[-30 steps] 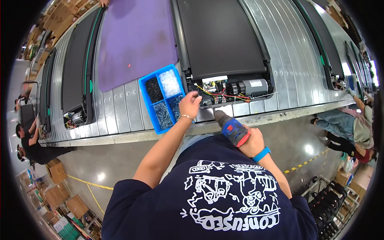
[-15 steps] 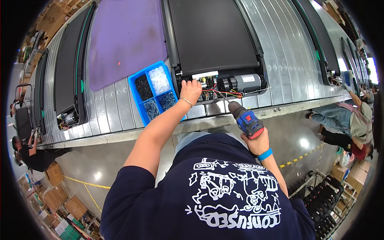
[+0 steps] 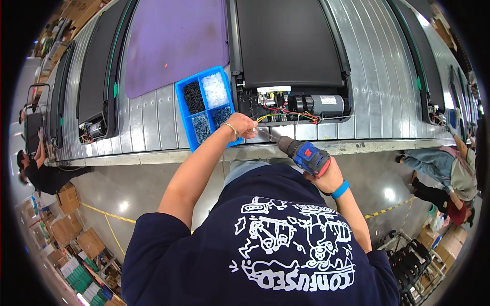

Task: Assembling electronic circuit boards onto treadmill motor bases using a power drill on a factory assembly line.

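Observation:
My right hand (image 3: 329,178) grips a blue and black cordless drill (image 3: 308,155) with red accents. The drill's long bit points left, its tip close to the fingers of my left hand (image 3: 242,125). Those fingers are pinched together at the front edge of the treadmill base; a tiny pale spot shows at them, too small to name. Just past the fingertips, yellow-green wires (image 3: 264,117) run along the open motor bay. Inside the bay lie a black and grey motor (image 3: 321,105) and a circuit board (image 3: 273,96). My left wrist is beside a blue divided bin (image 3: 179,113).
White plastic pieces (image 3: 215,91) and dark screws (image 3: 194,98) fill the bin's compartments. A purple mat (image 3: 176,46) lies on the metal conveyor (image 3: 375,66). More treadmill bases (image 3: 99,66) stand along it. Other people (image 3: 439,168) work at both far ends.
My left hand has come out of the motor bay toward me, down to its front edge. The drill has swung left, its bit now pointing at those fingers. The view has shifted slightly.

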Tool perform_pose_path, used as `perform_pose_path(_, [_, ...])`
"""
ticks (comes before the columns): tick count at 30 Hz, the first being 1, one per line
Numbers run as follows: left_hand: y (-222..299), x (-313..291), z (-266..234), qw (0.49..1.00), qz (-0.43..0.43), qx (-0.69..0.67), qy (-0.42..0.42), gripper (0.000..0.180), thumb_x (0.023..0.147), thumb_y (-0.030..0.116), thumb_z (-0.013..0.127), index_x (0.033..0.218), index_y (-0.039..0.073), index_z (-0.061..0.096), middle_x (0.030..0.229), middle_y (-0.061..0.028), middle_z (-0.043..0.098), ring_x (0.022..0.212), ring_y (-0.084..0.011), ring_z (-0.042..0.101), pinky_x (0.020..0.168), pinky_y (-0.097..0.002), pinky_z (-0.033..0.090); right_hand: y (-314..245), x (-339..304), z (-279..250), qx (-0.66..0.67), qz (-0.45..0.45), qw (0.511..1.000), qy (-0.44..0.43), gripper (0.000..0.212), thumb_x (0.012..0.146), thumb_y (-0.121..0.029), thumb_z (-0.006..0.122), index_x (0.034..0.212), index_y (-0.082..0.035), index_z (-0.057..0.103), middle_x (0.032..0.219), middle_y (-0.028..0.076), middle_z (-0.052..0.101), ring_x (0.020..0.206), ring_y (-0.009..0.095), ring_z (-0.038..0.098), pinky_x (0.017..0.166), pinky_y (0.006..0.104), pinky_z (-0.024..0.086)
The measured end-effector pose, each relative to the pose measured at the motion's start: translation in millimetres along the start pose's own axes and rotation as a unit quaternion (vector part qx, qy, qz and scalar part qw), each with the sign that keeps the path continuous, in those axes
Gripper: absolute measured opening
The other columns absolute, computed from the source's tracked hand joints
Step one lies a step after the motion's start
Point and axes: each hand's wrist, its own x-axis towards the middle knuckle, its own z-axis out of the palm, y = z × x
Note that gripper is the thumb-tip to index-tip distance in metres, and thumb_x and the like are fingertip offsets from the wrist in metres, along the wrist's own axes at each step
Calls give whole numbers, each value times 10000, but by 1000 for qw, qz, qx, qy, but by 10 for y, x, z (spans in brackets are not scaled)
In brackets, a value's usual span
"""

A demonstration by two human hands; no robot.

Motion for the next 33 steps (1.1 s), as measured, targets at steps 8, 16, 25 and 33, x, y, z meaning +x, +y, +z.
perform_pose_path(8, [-130,54,19,997,-5,-73,-5,199,851,170,703,868,-25,664,793,-155,692,616,-190,681,538,-272,577,65,97,92,-37,5,998,-42,365,623,-75,755,970,-38,648,893,155,672,815,357,634,766,374,520])
perform_pose_path(16, [-98,37,23,999,-11,-51,6,196,848,170,705,868,-21,666,786,-154,692,619,-180,682,544,-269,581,59,121,115,-32,-23,999,-16,196,652,-115,689,810,-17,629,750,209,636,770,422,600,691,423,511])
perform_pose_path(25, [-69,-29,-83,991,-34,-126,-22,179,860,160,694,909,-10,670,845,-140,691,698,-193,698,582,-276,596,54,297,129,-55,-18,998,-27,214,644,-116,698,819,-15,628,770,205,648,773,408,614,700,430,514])
perform_pose_path(33, [-156,-7,-127,986,-69,-148,41,197,865,120,688,1003,-17,653,883,-144,688,751,-233,706,603,-301,610,57,386,149,-54,-64,996,-28,201,643,-112,690,809,-19,625,768,195,654,761,403,617,693,436,513])
